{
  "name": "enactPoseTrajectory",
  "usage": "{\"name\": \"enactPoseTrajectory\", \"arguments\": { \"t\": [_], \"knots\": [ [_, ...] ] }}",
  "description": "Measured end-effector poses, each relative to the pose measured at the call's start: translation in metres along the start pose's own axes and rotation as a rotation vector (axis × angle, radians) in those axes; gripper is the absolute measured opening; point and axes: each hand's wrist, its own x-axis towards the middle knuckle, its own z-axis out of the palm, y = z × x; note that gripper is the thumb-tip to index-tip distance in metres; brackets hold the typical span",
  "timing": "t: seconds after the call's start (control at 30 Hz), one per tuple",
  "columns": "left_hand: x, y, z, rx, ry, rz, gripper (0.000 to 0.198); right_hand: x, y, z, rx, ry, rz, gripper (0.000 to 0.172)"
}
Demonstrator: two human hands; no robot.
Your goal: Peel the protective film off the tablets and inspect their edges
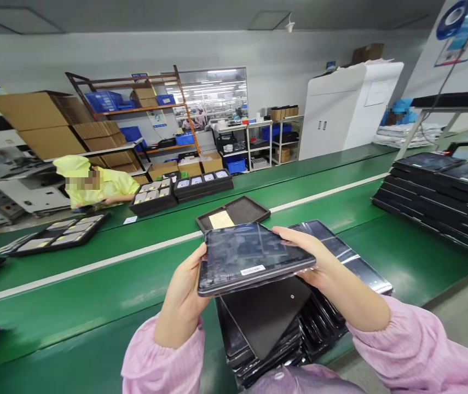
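Between my two hands is a black tablet (250,254), screen up, with a small white label near its front edge and clear film showing along the rim. My left hand (184,287) grips its left edge, thumb on top and fingers beneath. On the opposite edge, my right hand (318,254) closes the same way. Below the tablet lies a dark flat panel (264,323) with a tiny reddish mark, resting on stacked black trays (234,339). Another glossy dark panel (346,254) lies on the stack beyond my right hand.
An open black tray (246,210) with a yellowish paper sits on the green conveyor (147,279). Tall stacks of black trays (434,202) stand at right. Across the belt, a person in yellow (98,183) works beside trays of boxed items (151,198). Another tray (63,236) lies left.
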Motion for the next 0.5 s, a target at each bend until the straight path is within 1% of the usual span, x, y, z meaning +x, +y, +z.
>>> {"name": "enactPoseTrajectory", "arguments": {
  "t": [0.13,0.2,0.27,0.4,0.5],
  "knots": [
    [-0.002,-0.004,-0.003,-0.008,-0.046,-0.064,0.035,-0.005,0.000,-0.006,-0.047,0.126,0.035,0.017],
    [-0.004,-0.005,-0.002,-0.002,-0.066,-0.084,0.037,-0.006,0.000,-0.009,-0.078,0.138,0.069,0.022],
    [-0.006,-0.005,-0.001,0.014,-0.075,-0.088,0.038,-0.007,0.001,-0.013,-0.114,0.121,0.072,0.026],
    [-0.009,-0.007,-0.001,0.045,-0.074,-0.020,0.035,-0.006,0.002,-0.015,-0.131,0.099,0.036,0.027],
    [-0.007,-0.014,-0.006,0.070,-0.149,0.090,0.032,-0.003,0.001,-0.016,-0.128,0.112,0.072,0.030]
  ]
}}
